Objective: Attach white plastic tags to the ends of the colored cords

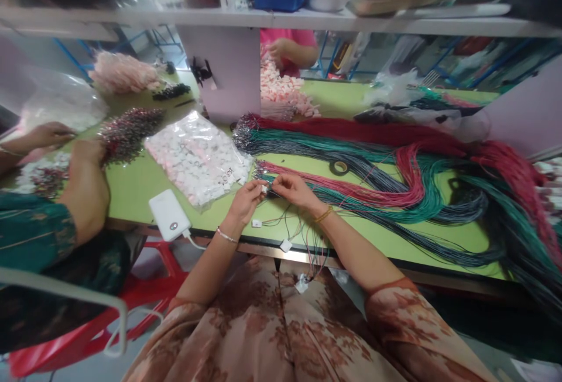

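Observation:
Pinched in the fingers of my left hand (246, 200) is a small white connector housing (264, 189). My right hand (296, 190) is just right of it, thumb and fingertips pressed together at the end of a thin wire, whose colour I cannot make out. Both hands are over the near ends of long bundles of red wires (346, 182), green wires (351, 199) and black wires (395, 233). Below my hands, wired white connectors lie near the table edge, one connector (256, 223) at the left and another connector (286, 245) lower down. More wired connectors (302, 283) hang against my lap.
A clear bag of white housings (199, 159) lies left of my hands, with a white power bank (169, 215) and its cable nearer the edge. A roll of dark tape (339, 165) sits among the wires. At left a co-worker's arms (88, 183) reach over the table. A shelf (272, 19) spans above.

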The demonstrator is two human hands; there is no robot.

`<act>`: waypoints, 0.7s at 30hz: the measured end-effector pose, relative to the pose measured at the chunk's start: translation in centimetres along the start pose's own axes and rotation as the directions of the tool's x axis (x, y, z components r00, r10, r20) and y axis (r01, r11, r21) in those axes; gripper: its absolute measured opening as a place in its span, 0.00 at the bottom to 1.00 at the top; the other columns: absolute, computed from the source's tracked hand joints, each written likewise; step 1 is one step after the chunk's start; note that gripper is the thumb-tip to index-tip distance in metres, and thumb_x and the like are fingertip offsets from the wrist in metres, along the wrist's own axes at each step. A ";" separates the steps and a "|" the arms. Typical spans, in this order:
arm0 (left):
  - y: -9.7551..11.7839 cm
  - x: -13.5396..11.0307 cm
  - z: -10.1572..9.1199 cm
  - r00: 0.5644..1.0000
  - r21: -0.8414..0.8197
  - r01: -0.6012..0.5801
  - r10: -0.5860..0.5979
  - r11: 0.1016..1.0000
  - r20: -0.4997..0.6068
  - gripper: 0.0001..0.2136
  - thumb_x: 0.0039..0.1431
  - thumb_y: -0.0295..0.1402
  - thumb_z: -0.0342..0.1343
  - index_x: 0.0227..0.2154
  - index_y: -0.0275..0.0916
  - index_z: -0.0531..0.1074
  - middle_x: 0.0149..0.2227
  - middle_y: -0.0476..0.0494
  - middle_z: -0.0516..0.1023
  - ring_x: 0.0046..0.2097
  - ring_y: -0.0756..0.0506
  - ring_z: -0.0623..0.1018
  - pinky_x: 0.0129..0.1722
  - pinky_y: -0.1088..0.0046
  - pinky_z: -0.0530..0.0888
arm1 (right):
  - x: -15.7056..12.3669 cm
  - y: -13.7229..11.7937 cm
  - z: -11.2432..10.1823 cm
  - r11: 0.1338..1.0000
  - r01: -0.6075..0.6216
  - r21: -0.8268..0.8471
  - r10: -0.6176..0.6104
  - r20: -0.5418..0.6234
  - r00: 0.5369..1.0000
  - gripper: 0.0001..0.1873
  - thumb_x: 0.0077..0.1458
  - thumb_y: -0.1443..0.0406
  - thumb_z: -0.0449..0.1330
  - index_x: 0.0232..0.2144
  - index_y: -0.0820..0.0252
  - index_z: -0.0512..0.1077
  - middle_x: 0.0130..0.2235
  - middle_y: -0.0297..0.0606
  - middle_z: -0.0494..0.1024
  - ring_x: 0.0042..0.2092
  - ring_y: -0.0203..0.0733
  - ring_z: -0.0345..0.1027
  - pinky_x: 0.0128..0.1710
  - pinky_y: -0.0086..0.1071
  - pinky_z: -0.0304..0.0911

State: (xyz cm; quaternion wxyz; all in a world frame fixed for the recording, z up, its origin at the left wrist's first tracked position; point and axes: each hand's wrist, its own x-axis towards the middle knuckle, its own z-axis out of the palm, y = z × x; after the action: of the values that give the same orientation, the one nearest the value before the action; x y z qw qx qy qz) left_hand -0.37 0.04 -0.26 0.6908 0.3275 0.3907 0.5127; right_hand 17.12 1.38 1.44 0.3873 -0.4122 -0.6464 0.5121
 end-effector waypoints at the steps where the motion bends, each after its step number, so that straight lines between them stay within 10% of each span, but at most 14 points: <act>1: 0.0 0.0 -0.1 1.000 -0.004 0.003 -0.003 1.000 0.003 0.10 0.44 0.31 0.67 0.31 0.36 0.77 0.32 0.47 0.76 0.31 0.53 0.71 0.33 0.77 0.69 | -0.1 0.0 0.0 0.999 0.006 -0.035 -0.006 0.008 1.000 0.20 0.50 0.50 0.60 0.28 0.62 0.67 0.25 0.31 0.65 0.26 0.32 0.53 0.27 0.28 0.50; 9: -0.4 0.4 -0.8 0.999 -0.019 0.010 -0.010 1.000 0.032 0.10 0.48 0.32 0.65 0.34 0.35 0.77 0.31 0.46 0.76 0.31 0.53 0.71 0.33 0.76 0.68 | -0.7 -0.8 -0.2 0.809 0.270 -0.522 -0.264 0.088 0.960 0.12 0.57 0.64 0.52 0.25 0.61 0.70 0.27 0.37 0.69 0.31 0.36 0.59 0.34 0.31 0.52; 21: -0.8 0.1 -0.5 0.999 0.092 -0.033 0.029 0.995 0.046 0.13 0.44 0.34 0.68 0.35 0.35 0.78 0.28 0.47 0.76 0.28 0.54 0.70 0.31 0.78 0.67 | -0.7 -0.9 0.2 0.746 0.179 -0.641 -0.145 0.106 0.984 0.13 0.56 0.65 0.52 0.21 0.62 0.68 0.22 0.33 0.68 0.25 0.32 0.54 0.28 0.28 0.45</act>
State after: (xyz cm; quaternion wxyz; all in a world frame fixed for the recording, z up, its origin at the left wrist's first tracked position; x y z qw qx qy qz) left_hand -0.39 -0.04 -1.20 0.6755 0.3765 0.3933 0.4973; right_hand 17.07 0.50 2.19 0.2481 -0.4502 -0.8260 0.2315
